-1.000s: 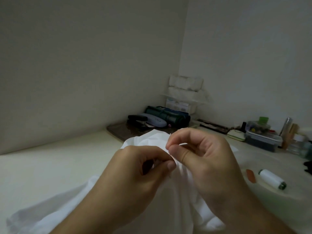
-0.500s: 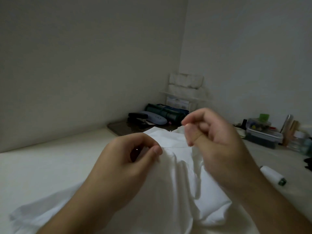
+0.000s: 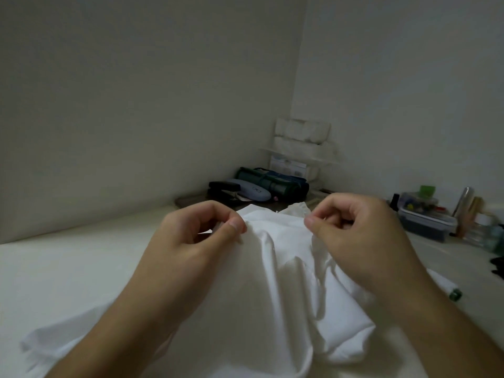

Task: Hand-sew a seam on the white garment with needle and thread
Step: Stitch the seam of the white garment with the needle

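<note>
Hands (image 3: 191, 241) apart now, no legible writing

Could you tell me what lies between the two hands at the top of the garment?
In the head view, only a taut stretch of the white garment spans between the left hand and the right hand; no needle is discernible there.

Dim, even light with a grey-green cast; no lamp shows and no glare. Soft shadows sit in the folds of the white garment (image 3: 275, 290). Wide-angle bending curves the wall corner. Clutter at the surface's (image 3: 68, 268) far corner looks soft and grainy.
</note>
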`<state>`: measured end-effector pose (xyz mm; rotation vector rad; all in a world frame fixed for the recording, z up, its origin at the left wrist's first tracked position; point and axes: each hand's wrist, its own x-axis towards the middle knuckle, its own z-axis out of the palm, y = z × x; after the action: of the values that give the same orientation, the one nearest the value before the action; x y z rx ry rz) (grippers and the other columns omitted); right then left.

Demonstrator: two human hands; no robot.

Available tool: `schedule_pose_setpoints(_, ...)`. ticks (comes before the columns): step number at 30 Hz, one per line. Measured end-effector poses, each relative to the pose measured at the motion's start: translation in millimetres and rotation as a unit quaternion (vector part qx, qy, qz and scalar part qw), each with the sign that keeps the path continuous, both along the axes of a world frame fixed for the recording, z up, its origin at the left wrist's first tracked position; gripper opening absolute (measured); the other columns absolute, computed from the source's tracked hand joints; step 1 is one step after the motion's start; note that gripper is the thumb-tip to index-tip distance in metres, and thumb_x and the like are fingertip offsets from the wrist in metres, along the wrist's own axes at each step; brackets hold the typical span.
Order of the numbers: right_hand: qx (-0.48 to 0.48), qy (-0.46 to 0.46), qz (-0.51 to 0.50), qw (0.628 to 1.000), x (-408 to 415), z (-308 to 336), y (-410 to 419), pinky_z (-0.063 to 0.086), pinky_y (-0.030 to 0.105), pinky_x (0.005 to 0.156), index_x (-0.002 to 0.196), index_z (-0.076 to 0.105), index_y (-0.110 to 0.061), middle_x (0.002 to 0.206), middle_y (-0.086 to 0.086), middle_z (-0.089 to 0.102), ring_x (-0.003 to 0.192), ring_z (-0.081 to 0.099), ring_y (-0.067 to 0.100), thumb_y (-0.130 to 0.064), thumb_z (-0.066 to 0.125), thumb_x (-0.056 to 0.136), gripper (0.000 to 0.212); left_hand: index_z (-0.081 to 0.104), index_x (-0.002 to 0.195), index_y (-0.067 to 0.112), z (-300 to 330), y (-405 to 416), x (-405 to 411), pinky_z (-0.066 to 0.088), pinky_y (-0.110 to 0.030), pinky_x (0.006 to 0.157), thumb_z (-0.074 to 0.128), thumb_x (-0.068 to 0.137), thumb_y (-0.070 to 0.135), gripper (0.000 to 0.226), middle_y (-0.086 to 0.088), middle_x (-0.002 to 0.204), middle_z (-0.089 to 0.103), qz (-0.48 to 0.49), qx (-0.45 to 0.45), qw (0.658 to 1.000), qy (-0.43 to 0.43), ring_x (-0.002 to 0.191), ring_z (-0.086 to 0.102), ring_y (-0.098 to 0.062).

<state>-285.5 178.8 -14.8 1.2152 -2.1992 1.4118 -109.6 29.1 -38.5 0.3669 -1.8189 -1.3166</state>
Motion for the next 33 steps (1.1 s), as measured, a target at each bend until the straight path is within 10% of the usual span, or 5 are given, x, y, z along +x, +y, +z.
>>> schedule_pose_setpoints(7,-0.008,-0.026,-0.050,0.998,-5.8,-0.2,3.9,0.039,0.025,0.047,0.065,0.070,-0.018,0.049,0.007,0.054,0.044,0.041,0.010,-0.013,0.079,0.087,0.024,0.078,0.087,0.023,-1.5,-3.1,-0.2,0.043,-0.031,0.062,0.069,0.099,0.025,0.015,-0.004,0.081,0.074,0.025,-0.006,1.000,0.011,0.065,0.061,-0.009)
schedule_pose_setpoints(14,-0.095,-0.141,0.158,0.973,14.7,9.1,8.7,0.032,0.021,0.045,0.090,0.073,-0.017,0.056,0.008,0.040,0.054,0.033,0.022,-0.026,0.070,0.083,0.012,0.077,0.105,0.032,-1.9,-6.4,3.8,0.050,-0.034,0.066,0.074,0.086,0.036,0.019,0.004,0.092,0.078,0.007,0.000,0.999,0.047,0.073,0.070,-0.016)
schedule_pose_setpoints(19,0.012,-0.126,0.245,0.961,39.9,3.0,-2.8,0.035,0.019,0.047,0.118,0.069,-0.031,0.054,-0.005,0.040,0.047,0.039,0.009,-0.034,0.077,0.093,0.027,0.076,0.110,0.030,2.4,2.0,7.8,0.058,-0.057,0.067,0.070,0.087,0.030,0.024,-0.004,0.100,0.077,-0.035,-0.035,0.997,0.066,0.085,0.073,-0.041)
schedule_pose_setpoints(22,0.043,-0.067,0.205,0.975,42.3,-4.1,-12.5,0.035,0.021,0.047,0.096,0.074,-0.026,0.050,-0.010,0.039,0.044,0.037,0.006,-0.031,0.079,0.092,0.008,0.075,0.112,0.028,2.0,2.6,8.8,0.055,-0.064,0.068,0.071,0.088,0.027,0.024,-0.007,0.097,0.075,-0.041,-0.058,0.995,0.066,0.082,0.068,-0.048)
schedule_pose_setpoints(33,-0.084,0.004,0.131,0.988,27.4,-5.4,-7.4,0.035,0.013,0.051,0.079,0.074,-0.021,0.047,-0.007,0.039,0.044,0.037,0.007,-0.016,0.076,0.094,0.016,0.078,0.087,0.018,1.4,-4.0,7.1,0.045,-0.039,0.069,0.078,0.094,0.029,0.013,-0.006,0.077,0.077,0.000,0.044,0.998,0.048,0.067,0.064,-0.015)
